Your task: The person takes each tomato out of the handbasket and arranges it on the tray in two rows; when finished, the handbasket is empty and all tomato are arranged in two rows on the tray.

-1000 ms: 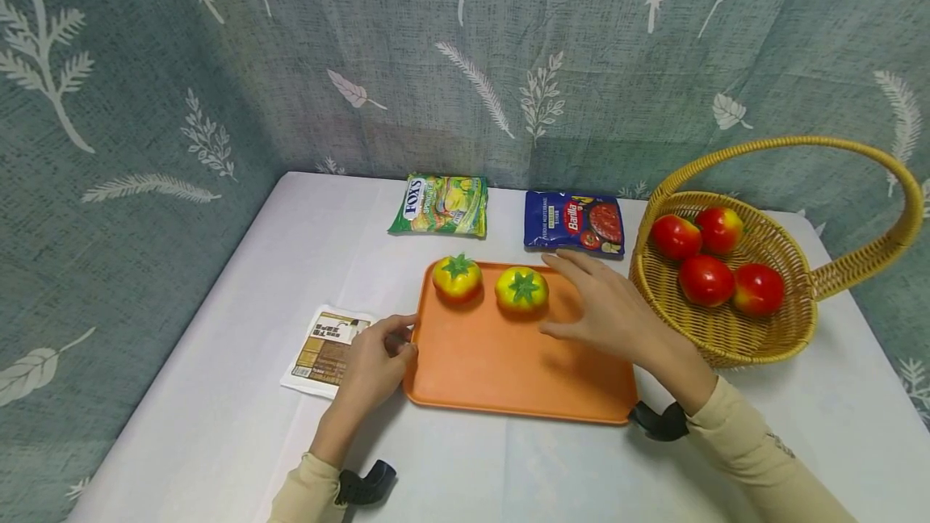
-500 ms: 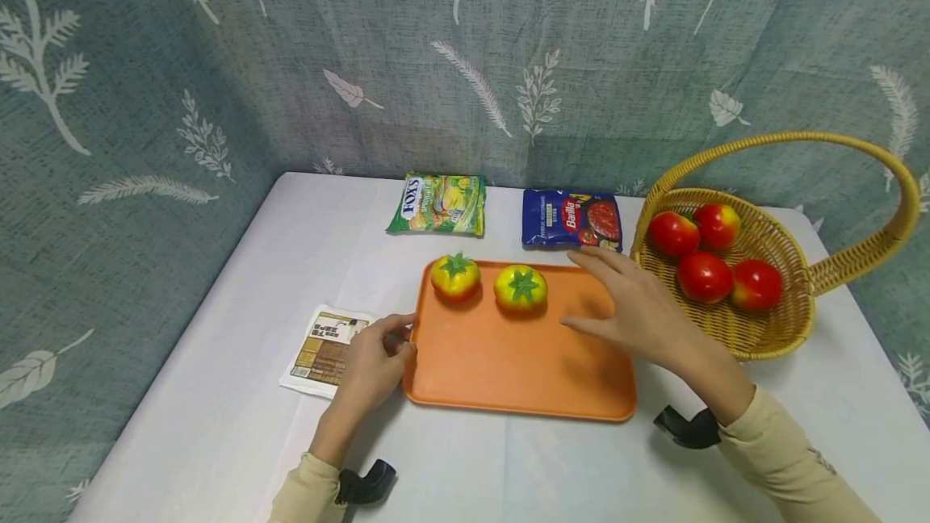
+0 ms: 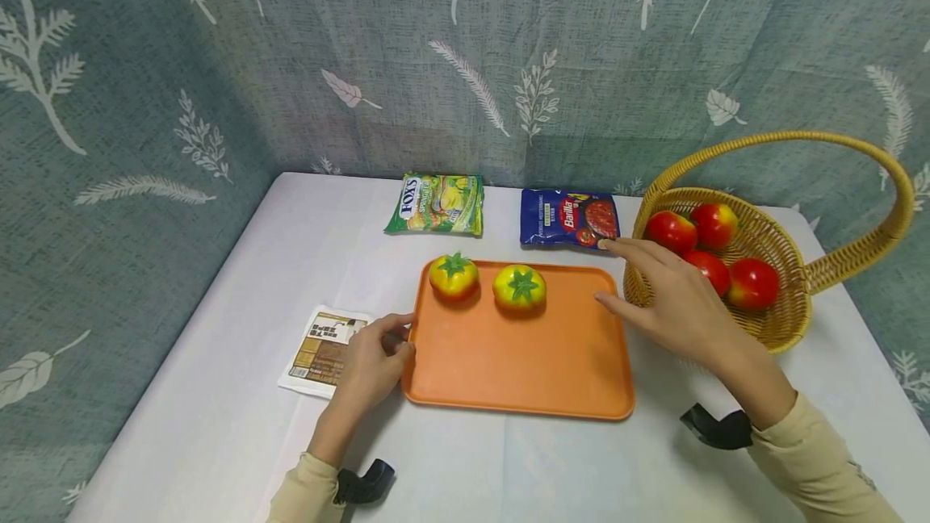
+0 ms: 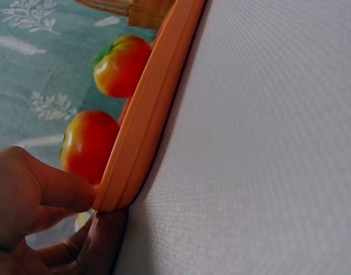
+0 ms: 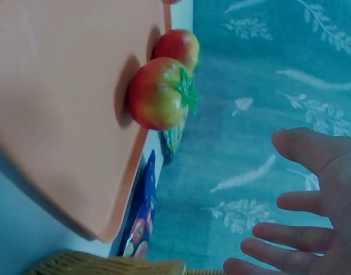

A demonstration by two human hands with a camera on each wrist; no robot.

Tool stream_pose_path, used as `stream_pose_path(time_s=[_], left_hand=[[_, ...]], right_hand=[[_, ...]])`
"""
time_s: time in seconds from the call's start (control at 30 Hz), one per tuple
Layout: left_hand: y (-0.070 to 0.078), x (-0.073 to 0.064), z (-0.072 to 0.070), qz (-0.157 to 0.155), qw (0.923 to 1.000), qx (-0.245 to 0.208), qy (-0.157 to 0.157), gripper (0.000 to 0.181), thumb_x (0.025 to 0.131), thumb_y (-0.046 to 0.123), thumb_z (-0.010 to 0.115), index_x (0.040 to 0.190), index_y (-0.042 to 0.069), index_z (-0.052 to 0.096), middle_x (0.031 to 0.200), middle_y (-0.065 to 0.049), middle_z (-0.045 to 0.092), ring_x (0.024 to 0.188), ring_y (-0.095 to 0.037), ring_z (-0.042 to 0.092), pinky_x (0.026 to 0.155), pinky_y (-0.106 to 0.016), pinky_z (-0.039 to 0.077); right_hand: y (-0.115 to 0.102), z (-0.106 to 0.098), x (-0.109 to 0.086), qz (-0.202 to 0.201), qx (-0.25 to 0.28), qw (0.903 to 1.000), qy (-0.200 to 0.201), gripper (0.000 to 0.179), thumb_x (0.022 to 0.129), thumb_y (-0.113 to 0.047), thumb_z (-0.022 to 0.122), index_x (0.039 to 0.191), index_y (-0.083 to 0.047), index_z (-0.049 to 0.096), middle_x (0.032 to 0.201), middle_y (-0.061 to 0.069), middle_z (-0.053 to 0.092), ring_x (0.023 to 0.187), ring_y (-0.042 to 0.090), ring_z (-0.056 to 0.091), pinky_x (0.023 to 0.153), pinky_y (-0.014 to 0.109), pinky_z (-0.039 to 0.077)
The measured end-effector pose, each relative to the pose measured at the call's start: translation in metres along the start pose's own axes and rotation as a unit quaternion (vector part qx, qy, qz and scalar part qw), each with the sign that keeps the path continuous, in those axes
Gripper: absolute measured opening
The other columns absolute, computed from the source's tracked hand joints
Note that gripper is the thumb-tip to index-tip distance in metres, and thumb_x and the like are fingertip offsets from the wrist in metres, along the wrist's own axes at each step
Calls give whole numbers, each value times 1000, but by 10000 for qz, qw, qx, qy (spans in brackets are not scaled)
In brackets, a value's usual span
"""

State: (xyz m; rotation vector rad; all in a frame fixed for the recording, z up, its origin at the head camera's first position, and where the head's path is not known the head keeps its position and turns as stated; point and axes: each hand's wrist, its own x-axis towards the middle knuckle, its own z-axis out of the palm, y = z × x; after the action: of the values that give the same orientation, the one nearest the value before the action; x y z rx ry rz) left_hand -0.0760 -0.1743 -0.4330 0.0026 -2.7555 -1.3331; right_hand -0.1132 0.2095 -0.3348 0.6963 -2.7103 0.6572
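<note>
My left hand (image 3: 372, 363) pinches the left rim of the orange tray (image 3: 516, 370); in the left wrist view its thumb and fingers lie either side of the tray's corner (image 4: 113, 192). Two yellow-red tomatoes with green star-shaped tops, the left tomato (image 3: 454, 277) and the right tomato (image 3: 519, 287), sit along the tray's far side. Holding nothing, my right hand (image 3: 679, 305) hovers between the tray's right edge and the wicker basket (image 3: 788, 333), partly covering the basket. Its fingers (image 5: 301, 236) are spread and fairly straight in the right wrist view.
Several red fruits (image 3: 753, 282) lie in the basket, whose tall handle (image 3: 799, 137) arches over it. Behind the tray are a green Fox's candy bag (image 3: 439, 206) and a blue Barilla pouch (image 3: 555, 218). A brown-and-white packet (image 3: 323, 345) lies left of the tray, beside my left hand.
My right hand has moved right, away from the right tomato and over the tray's right edge toward the basket. The left hand, tray and tomatoes have stayed in place.
</note>
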Motion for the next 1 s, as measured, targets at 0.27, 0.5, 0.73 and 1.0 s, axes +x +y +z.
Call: stream_pose_path(time_s=[0.27,0.5,0.73,1.0], left_hand=[[-1,1,0,69,10000,4,-6,43,77,-3,65,118,6,73,85,-3,64,67,-13,57,62,-27,44],[1,0,-1,39,10000,46,7,42,78,-4,65,118,6,73,85,-4,65,67,-13,57,62,-28,44],[0,0,-1,36,10000,-22,-2,42,78,-5,64,117,5,73,86,-5,65,69,-13,58,62,-27,45],[-1,0,-1,-32,10000,-91,-1,43,77,-4,65,118,6,73,86,-5,65,69,-14,58,62,-27,46]], right_hand=[[11,-9,-11,239,44,9997,101,61,82,-26,81,137,-9,59,133,14,60,123,36,54,93,60,46],[20,-15,-17,242,71,9991,345,61,79,-23,83,134,-8,61,132,14,61,119,36,56,93,61,45],[28,-17,-21,307,-21,9986,420,63,78,-18,84,135,-5,60,132,17,61,118,38,57,88,61,48],[40,-24,-22,528,-115,9975,454,62,79,-16,82,135,-3,59,133,20,59,112,42,59,82,62,49]])
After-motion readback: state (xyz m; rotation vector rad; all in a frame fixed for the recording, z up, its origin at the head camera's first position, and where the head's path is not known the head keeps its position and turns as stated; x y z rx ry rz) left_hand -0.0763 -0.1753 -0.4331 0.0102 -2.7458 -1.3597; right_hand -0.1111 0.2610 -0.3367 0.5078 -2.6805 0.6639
